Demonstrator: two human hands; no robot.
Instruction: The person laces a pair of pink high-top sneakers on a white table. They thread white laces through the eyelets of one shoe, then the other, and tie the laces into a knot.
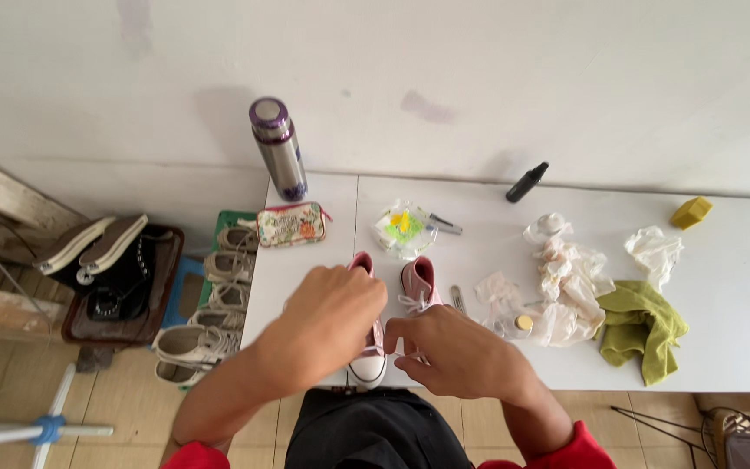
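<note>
From the head camera you look straight down on a white desk (722, 295) pushed against a pale wall. Your left hand (333, 311) lies curled over the left pink sneaker (370, 360) at the desk's front edge; it covers most of the shoe, so only the heel collar behind it and the white toe cap in front show, and you cannot tell what its fingers pinch beneath. Your right hand (457, 352) sits just beside it, fingers narrowed onto a white lace (412, 303) of the right pink sneaker (418, 282), whose front half is hidden under that hand. Both forearms run off the bottom edge, where red sleeves are cut off. Behind the shoes, toward the back edge, stands a clear dish (404, 229) with something yellow and green inside, hard to make out, and a small metal tool (444, 225) touching it. At the back left corner you see a steel flask (279, 149) and a flowered pouch (291, 224). A black spray bottle (527, 182) lies near the back edge. Crumpled white tissues (566, 278) pile right of the shoes, with a green cloth (644, 323) beside them and a yellow sponge (692, 212) farther back. Off the desk's left edge, beige sneakers (210, 321) line the floor next to black shoes (106, 252) on a brown tray, partly cut by a wooden frame.
</note>
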